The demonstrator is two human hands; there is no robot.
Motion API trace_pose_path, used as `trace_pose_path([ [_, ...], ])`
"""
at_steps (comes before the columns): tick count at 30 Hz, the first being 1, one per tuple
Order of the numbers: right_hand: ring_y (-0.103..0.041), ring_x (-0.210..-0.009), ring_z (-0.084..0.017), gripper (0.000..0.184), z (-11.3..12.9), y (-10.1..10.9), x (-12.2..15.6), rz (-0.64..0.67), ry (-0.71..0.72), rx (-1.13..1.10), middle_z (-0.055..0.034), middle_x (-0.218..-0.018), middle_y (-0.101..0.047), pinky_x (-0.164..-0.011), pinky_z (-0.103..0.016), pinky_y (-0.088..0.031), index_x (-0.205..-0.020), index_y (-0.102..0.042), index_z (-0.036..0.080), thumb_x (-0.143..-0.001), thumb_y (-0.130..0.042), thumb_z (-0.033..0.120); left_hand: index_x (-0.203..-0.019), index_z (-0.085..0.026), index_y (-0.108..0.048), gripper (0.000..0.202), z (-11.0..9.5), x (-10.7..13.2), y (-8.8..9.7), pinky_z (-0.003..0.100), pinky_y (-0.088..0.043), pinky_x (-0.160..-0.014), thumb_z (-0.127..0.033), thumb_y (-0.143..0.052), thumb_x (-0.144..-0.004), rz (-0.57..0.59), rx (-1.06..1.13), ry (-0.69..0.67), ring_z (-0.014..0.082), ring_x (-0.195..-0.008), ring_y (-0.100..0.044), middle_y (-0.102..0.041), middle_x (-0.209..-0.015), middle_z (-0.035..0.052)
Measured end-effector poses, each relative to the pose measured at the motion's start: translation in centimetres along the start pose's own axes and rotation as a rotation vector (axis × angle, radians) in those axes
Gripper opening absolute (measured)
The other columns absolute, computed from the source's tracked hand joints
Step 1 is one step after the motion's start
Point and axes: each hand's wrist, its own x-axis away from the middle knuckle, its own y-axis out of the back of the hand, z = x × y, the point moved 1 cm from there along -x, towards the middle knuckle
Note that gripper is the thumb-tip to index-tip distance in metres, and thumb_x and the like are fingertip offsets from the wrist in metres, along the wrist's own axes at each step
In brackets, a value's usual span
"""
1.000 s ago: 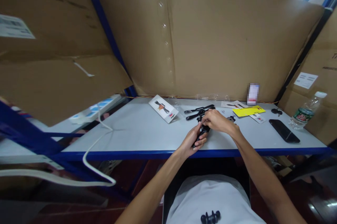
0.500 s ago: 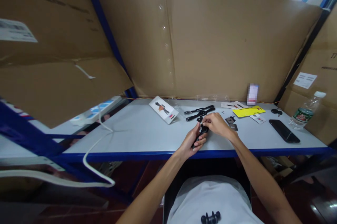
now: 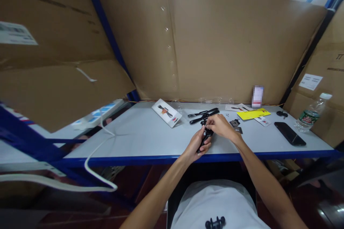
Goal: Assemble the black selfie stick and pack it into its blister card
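My left hand (image 3: 196, 144) is wrapped around a black long-handled piece (image 3: 203, 143), held tilted just above the front part of the table. At the upper end of that piece, the fingers of my right hand (image 3: 217, 125) are pinched together; whatever lies between the fingertips is too small to make out. Just beyond my hands lie more black handled parts (image 3: 202, 117), crossing one another. A small dark flat part (image 3: 234, 123) rests to the right of my right hand, and tiny bits (image 3: 227, 115) lie behind it.
A white printed box (image 3: 166, 113) stands left of the black parts. On the right are a yellow card (image 3: 253, 114), keys (image 3: 282, 114), a black phone (image 3: 289, 134) and a plastic bottle (image 3: 311, 114). Cardboard (image 3: 215, 49) walls the back. A white cable (image 3: 92, 153) hangs over the left edge.
My right fingers have shifted slightly at the top of the black piece. My left hand keeps its grip, and the things on the table stay where they were.
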Motion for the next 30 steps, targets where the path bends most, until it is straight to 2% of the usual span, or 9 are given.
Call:
trace_pose_path([
  [6,-0.061,-0.073,-0.016,0.010,-0.6,-0.6,0.4,-0.056,0.004,0.086,-0.0025,-0.074,-0.071,-0.072,-0.024,-0.039,-0.080,-0.074,0.017,-0.088,-0.068,0.017,-0.091,-0.022,-0.045,0.041,-0.4,-0.1,0.4,0.011,-0.013,-0.024,-0.057,-0.064,-0.088,0.013,0.087,0.088,0.0019,-0.030,-0.022,-0.036,-0.058,-0.0113],
  [10,-0.060,-0.089,-0.021,0.017,0.0,-0.8,1.1,-0.099,0.024,0.267,-0.0080,-0.084,-0.070,-0.085,-0.030,-0.040,-0.080,-0.073,0.017,-0.093,-0.063,0.021,-0.088,-0.021,-0.045,0.036,-0.5,-0.4,0.7,0.012,-0.011,-0.024,-0.054,-0.059,-0.093,0.002,0.155,0.101,0.0022,-0.030,-0.021,-0.035,-0.057,-0.0108],
  [13,-0.057,-0.094,-0.023,0.025,1.0,-0.8,1.9,-0.097,0.038,0.360,-0.0114,-0.089,-0.069,-0.088,-0.032,-0.041,-0.078,-0.074,0.016,-0.097,-0.058,0.024,-0.086,-0.021,-0.044,0.036,-0.4,-0.5,0.8,0.012,-0.011,-0.024,-0.054,-0.060,-0.093,-0.015,0.186,0.096,0.0023,-0.030,-0.023,-0.036,-0.057,-0.0105],
  [18,-0.057,-0.089,-0.020,0.030,1.7,-0.6,1.9,-0.066,0.070,0.314,-0.0083,-0.085,-0.068,-0.086,-0.030,-0.041,-0.077,-0.076,0.018,-0.099,-0.057,0.028,-0.091,-0.021,-0.047,0.036,-0.2,-0.6,0.9,0.012,-0.012,-0.024,-0.052,-0.064,-0.090,-0.002,0.190,0.089,0.0026,-0.030,-0.026,-0.036,-0.058,-0.0109],
  [21,-0.059,-0.086,-0.020,0.028,1.4,-0.5,1.4,-0.049,0.073,0.266,-0.0067,-0.083,-0.068,-0.082,-0.029,-0.041,-0.081,-0.078,0.020,-0.099,-0.058,0.030,-0.094,-0.021,-0.048,0.035,-0.3,-0.5,0.9,0.012,-0.012,-0.024,-0.053,-0.063,-0.091,0.000,0.151,0.080,0.0025,-0.030,-0.024,-0.037,-0.058,-0.0107],
  [24,-0.060,-0.090,-0.021,0.027,0.8,-0.3,1.2,-0.076,0.036,0.294,-0.0088,-0.087,-0.070,-0.085,-0.030,-0.041,-0.085,-0.078,0.019,-0.099,-0.058,0.029,-0.088,-0.022,-0.045,0.037,-0.5,-0.4,0.7,0.012,-0.012,-0.024,-0.055,-0.060,-0.092,-0.004,0.152,0.092,0.0027,-0.030,-0.023,-0.037,-0.058,-0.0105],
  [27,-0.060,-0.093,-0.023,0.029,0.5,-0.2,1.4,-0.108,-0.003,0.326,-0.0111,-0.088,-0.071,-0.088,-0.031,-0.040,-0.081,-0.077,0.017,-0.099,-0.057,0.028,-0.084,-0.022,-0.041,0.040,-0.6,-0.3,0.5,0.012,-0.012,-0.024,-0.056,-0.060,-0.092,0.013,0.176,0.112,0.0028,-0.031,-0.025,-0.036,-0.058,-0.0105],
  [30,-0.060,-0.088,-0.021,0.032,1.0,-0.2,1.6,-0.065,0.033,0.288,-0.0085,-0.082,-0.070,-0.082,-0.029,-0.040,-0.074,-0.075,0.018,-0.099,-0.058,0.030,-0.090,-0.022,-0.044,0.038,-0.6,-0.3,0.4,0.012,-0.012,-0.024,-0.057,-0.059,-0.092,-0.016,0.153,0.101,0.0029,-0.030,-0.024,-0.036,-0.058,-0.0106],
])
